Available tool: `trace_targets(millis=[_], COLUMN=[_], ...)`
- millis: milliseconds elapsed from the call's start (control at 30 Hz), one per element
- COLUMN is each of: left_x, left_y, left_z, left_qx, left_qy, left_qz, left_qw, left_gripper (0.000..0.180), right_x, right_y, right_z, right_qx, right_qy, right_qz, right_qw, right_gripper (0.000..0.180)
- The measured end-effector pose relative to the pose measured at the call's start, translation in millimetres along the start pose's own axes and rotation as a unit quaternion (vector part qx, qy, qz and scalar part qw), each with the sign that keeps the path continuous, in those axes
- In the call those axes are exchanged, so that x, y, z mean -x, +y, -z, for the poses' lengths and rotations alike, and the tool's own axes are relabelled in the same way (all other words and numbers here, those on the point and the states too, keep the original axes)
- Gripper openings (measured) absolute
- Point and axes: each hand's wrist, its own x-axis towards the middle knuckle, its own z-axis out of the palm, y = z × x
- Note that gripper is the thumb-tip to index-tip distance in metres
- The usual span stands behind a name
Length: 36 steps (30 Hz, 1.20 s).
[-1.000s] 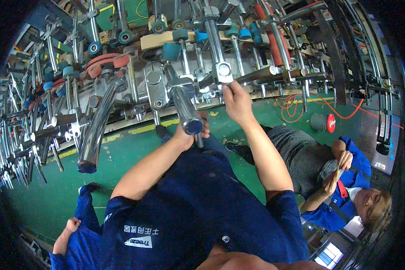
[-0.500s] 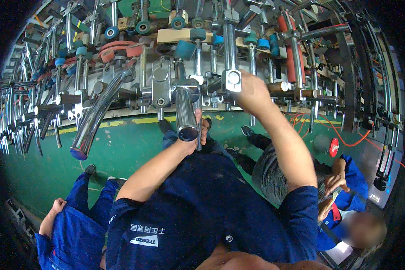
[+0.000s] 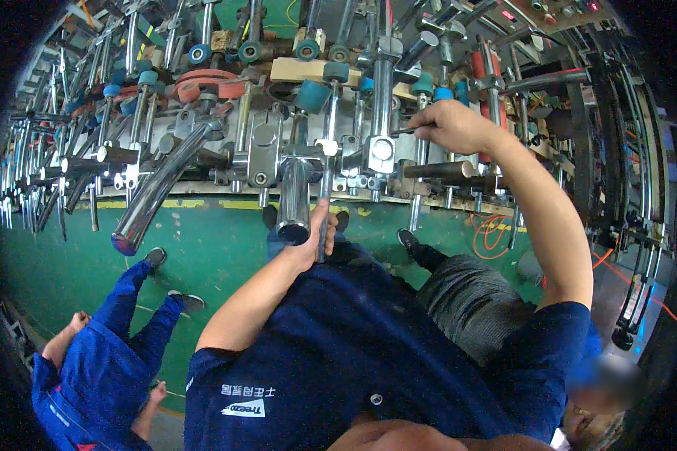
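My left hand (image 3: 316, 239) is closed around the lower end of a slim upright metal rod (image 3: 329, 173), just right of a thick chrome tube (image 3: 293, 197) that points toward me. Between the fingers of my right hand (image 3: 459, 126) is a thin dark tool (image 3: 403, 131), perhaps a hex key; its tip is near a chrome clamp block (image 3: 381, 155). A thick vertical chrome post (image 3: 381, 86) rises behind that block. Left of the tube stands a flat clamp plate (image 3: 265, 146) with a bolt at its lower end.
A bent chrome tube (image 3: 162, 188) juts out at left. Teal rollers (image 3: 311, 98) and red belts (image 3: 207, 84) lie farther back. Two people in blue work clothes, one a blue-clad person (image 3: 101, 361) at lower left, stand nearby. An orange hose (image 3: 491, 239) lies on the green floor.
My right hand has moved from the clamp block to the right and slightly back, and the thin tool now shows in it. My left hand stays on the rod. The view has shifted slightly.
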Motion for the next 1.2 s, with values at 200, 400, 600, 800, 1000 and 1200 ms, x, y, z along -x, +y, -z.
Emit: trace_targets(millis=[200, 400, 600, 800, 1000, 1200], left_x=[5.8, 12.0, 8.5, 7.7, 8.6, 8.8], left_y=[-7.0, -10.3, -15.5, -18.0, -12.4, -16.6], left_z=[2.2, -6.9, -11.7, -10.3, -8.6, -10.6], left_qx=[-0.001, 0.005, 0.043, 0.03, -0.011, 0.006], left_qy=[0.0, 0.032, 0.058, 0.065, 0.065, 0.069], left_qz=[-0.026, -0.058, -0.075, -0.087, -0.075, -0.092], left_qw=[1.0, 0.998, 0.995, 0.994, 0.995, 0.993], left_gripper=[0.059, 0.057, 0.055, 0.053, 0.054, 0.052], right_x=[-30.4, -41.9, -44.9, -37.0, -49.1, -44.0], right_y=[5.1, 20.8, 18.0, 18.3, 24.7, 24.4], right_z=[-32.4, -65.1, -65.7, -75.9, -61.4, -79.7], right_qx=[-0.17, -0.166, -0.106, -0.104, -0.029, -0.083], right_qy=[-0.052, 0.017, -0.006, 0.06, -0.04, -0.024], right_qz=[0.002, 0.087, 0.033, 0.105, 0.176, 0.175], right_qw=[0.984, 0.982, 0.994, 0.987, 0.983, 0.981], right_gripper=[0.029, 0.022, 0.024, 0.017, 0.014, 0.015])
